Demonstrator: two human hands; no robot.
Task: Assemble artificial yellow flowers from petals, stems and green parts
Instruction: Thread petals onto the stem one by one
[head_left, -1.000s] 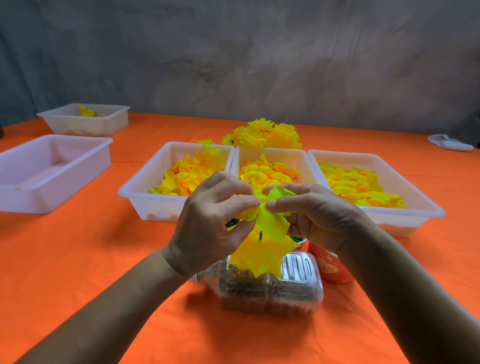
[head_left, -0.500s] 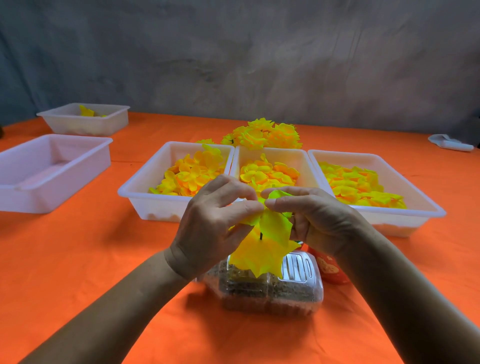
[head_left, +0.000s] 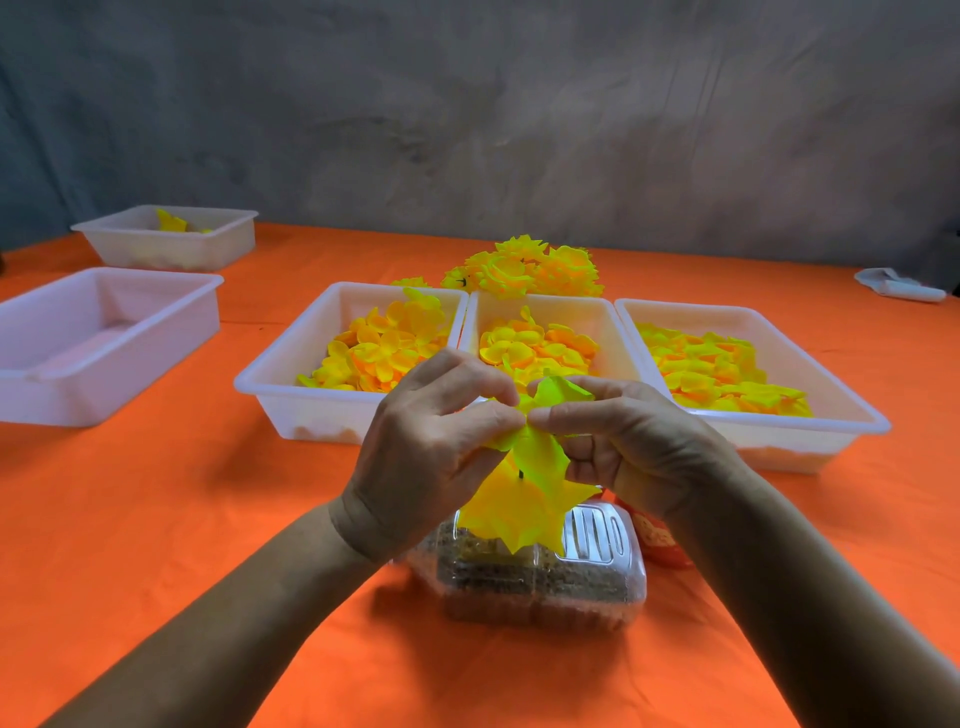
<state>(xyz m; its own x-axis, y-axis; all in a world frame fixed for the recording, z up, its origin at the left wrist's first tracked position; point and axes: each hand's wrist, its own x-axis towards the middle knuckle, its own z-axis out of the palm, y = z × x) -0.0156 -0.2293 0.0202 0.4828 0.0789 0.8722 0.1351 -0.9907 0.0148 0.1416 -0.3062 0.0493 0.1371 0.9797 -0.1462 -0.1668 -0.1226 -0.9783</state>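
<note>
Both hands meet above the table's middle on a half-built yellow flower (head_left: 524, 499). My left hand (head_left: 431, 452) pinches its upper petal layer from the left, and my right hand (head_left: 623, 441) pinches the same layer from the right. A dark stem tip shows between the petal layers. Larger star-shaped petals hang below the fingers. Behind the hands stand three white trays of loose yellow-orange petals: left (head_left: 270, 384), middle (head_left: 608, 322), right (head_left: 857, 415). A pile of finished yellow flowers (head_left: 524, 265) lies behind them.
A clear plastic box (head_left: 545, 577) of small dark parts sits under the flower, with a red packet (head_left: 660, 540) beside it. Two white trays stand at the left (head_left: 109, 338) (head_left: 166, 244), the far one holding a few petals. A white object (head_left: 898, 286) lies far right on the orange tablecloth.
The hands have squeezed the upper petal layer tighter and shifted it slightly on the stem; the flower sits a little lower than one second ago.
</note>
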